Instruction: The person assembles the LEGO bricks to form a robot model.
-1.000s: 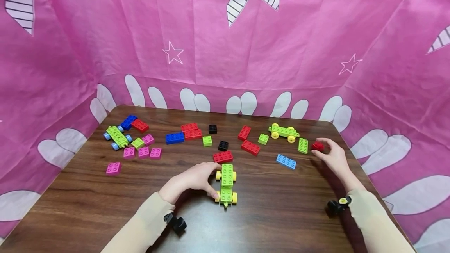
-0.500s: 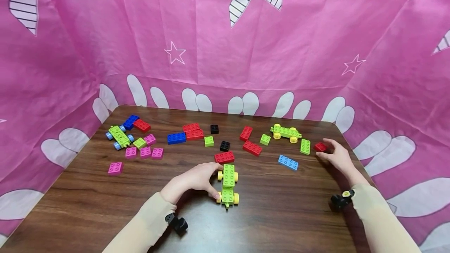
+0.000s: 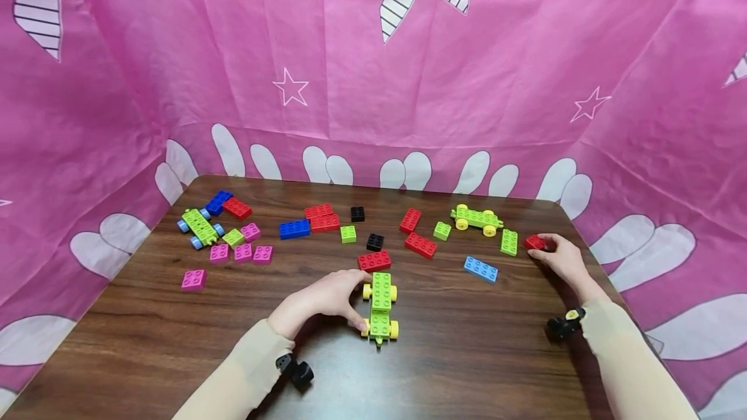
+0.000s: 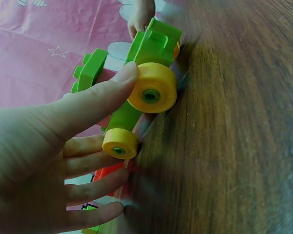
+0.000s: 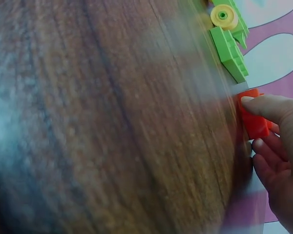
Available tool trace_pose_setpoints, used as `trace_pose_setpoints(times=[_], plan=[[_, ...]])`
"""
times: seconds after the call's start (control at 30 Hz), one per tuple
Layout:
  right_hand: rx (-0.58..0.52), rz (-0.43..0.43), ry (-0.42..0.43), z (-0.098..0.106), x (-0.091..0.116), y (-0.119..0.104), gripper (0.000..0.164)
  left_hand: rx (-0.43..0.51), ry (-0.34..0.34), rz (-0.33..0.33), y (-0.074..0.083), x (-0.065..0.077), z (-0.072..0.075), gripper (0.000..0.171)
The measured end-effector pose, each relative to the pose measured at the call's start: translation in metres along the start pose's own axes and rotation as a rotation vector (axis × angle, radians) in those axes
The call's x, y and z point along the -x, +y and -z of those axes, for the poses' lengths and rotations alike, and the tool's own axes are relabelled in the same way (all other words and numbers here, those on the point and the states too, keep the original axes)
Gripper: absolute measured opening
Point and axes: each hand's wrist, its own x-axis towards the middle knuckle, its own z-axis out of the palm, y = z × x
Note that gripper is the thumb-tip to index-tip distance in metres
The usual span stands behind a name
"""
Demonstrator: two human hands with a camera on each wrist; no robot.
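Note:
In front of me on the table stands a lime-green toy car [image 3: 380, 306] with yellow wheels and a green studded brick mounted over its far end. My left hand [image 3: 327, 295] holds it from the left side, the thumb on the near wheel [image 4: 154, 87] and the index finger around the far end. Over at the right side, my right hand [image 3: 563, 261] pinches a red brick [image 5: 254, 114] between thumb and fingers. A long green brick [image 3: 509, 242] lies just left of that red brick, and a light blue brick [image 3: 481, 269] is nearer to me.
Another green car base [image 3: 476, 218] with yellow wheels stands at the back right. One with blue wheels [image 3: 200, 227] is at the far left, among several pink bricks [image 3: 219, 253]. Red bricks [image 3: 374, 260], black bricks [image 3: 375, 242] and a blue brick [image 3: 294, 229] lie across the middle.
The red brick in my right hand has tipped and come to lie lower, its hand shifting slightly right. My left hand stays on the green car. The whole view has drifted a little.

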Motion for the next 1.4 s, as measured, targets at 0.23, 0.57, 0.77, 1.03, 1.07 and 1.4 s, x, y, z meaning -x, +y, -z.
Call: trace_pose_setpoints(times=[0.23, 0.57, 0.77, 1.03, 1.07, 1.4], plan=[[0.012, -0.011, 0.014, 0.0, 0.0, 0.0, 0.052, -0.005, 0.001, -0.003, 0.0, 0.001, 0.0, 0.086], [-0.01, -0.052, 0.094, -0.003, 0.005, -0.001, 0.05, 0.008, -0.008, 0.003, 0.001, 0.001, -0.001, 0.086], [-0.051, -0.068, 0.137, -0.001, 0.006, -0.016, 0.051, -0.002, -0.004, 0.001, -0.001, 0.0, 0.0, 0.086], [-0.121, -0.042, 0.206, -0.002, 0.005, -0.041, 0.049, -0.001, -0.008, 0.011, -0.002, 0.001, 0.0, 0.087], [-0.133, -0.038, 0.212, -0.003, 0.005, -0.044, 0.048, -0.001, -0.008, 0.011, -0.002, 0.001, 0.0, 0.086], [-0.256, -0.01, 0.201, -0.015, 0.005, -0.084, 0.047, 0.009, 0.003, -0.002, 0.001, 0.0, 0.0, 0.085]])
